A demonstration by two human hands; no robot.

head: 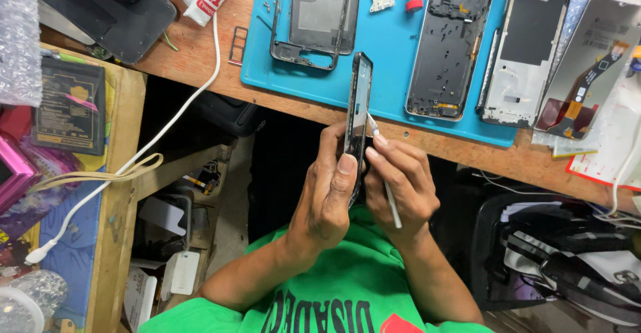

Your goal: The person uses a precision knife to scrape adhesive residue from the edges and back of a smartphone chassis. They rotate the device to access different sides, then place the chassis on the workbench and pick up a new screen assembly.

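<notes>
My left hand [327, 193] grips a black phone frame [358, 106], held on edge and upright over my lap, just in front of the workbench. My right hand [397, 186] holds a thin white tool [386, 187] like a pen, its tip touching the right side of the frame near the middle. Both hands sit close together, thumbs against the frame.
A blue work mat [387, 59] on the wooden bench [200, 59] holds several opened phone bodies and back covers, including a black one [449, 39] and a silver one [524, 52]. A white cable [167, 126] runs left. A wooden box [123, 173] of clutter stands at left, bags at right.
</notes>
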